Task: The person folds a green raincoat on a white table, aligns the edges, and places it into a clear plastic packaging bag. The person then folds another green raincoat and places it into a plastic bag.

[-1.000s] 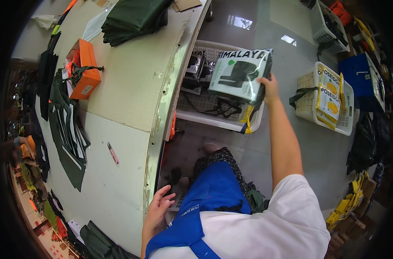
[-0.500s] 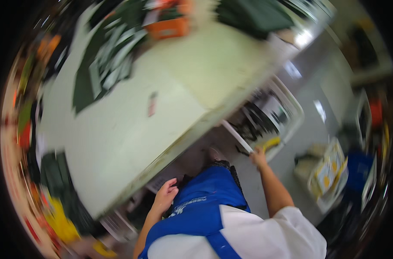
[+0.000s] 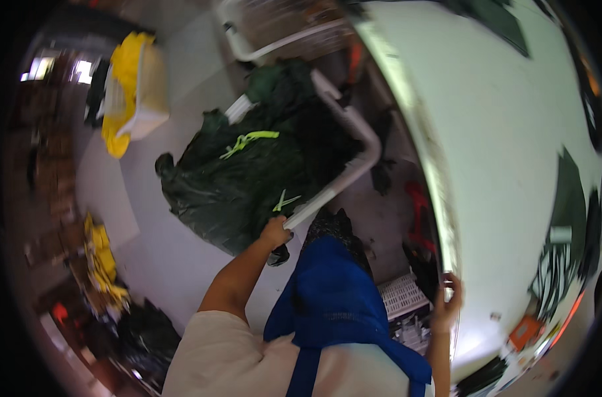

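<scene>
I find the left grip [image 3: 274, 233] closed on the rim of a white plastic crate [image 3: 334, 188], whose smooth, thick edge turns through a rounded corner. The crate is on the floor side, ahead of the person and near the surface [image 3: 493, 185]. Dark green fabric [image 3: 228, 192], slick and crumpled, is heaped in it and bulges past the rim. The right grip [image 3: 450, 301] is at the surface's long edge; I cannot tell whether it is closed there.

Count: two bunches of stringy yellow-green ties [image 3: 254, 137] on the fabric; three further pale crates, one at the top of view [image 3: 233, 33], one with yellow soft goods [image 3: 129, 63], one perforated [image 3: 401, 298]; one orange box [image 3: 526, 331] on the surface.

Compared with one second ago, when the right grip held a glossy packet, the surface has passed from the left of view to the right
</scene>
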The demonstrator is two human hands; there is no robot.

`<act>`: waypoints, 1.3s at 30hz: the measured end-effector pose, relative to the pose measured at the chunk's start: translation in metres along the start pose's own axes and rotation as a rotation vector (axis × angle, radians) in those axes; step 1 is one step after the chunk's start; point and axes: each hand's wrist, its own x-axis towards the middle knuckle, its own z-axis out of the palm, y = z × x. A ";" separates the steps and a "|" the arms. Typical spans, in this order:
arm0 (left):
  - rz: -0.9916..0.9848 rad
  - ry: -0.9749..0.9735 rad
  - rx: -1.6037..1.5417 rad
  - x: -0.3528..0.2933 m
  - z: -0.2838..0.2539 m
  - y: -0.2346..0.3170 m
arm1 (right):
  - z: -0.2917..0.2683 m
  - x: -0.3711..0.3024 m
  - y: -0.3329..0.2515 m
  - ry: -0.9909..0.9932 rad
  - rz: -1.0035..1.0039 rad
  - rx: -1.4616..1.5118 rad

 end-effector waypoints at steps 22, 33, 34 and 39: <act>0.269 0.021 0.391 -0.087 -0.217 -0.106 | 0.128 0.172 -0.121 0.119 -0.496 -0.166; 0.732 0.596 -0.189 -0.409 -0.360 0.030 | 0.260 0.155 -0.331 -0.939 -1.070 -0.032; 0.502 0.808 -0.027 -0.428 -0.372 0.043 | 0.248 0.160 -0.348 -1.047 -1.100 -0.228; 0.385 1.545 -0.163 -0.471 -0.429 0.030 | 0.079 0.137 -0.358 -0.873 -1.442 0.270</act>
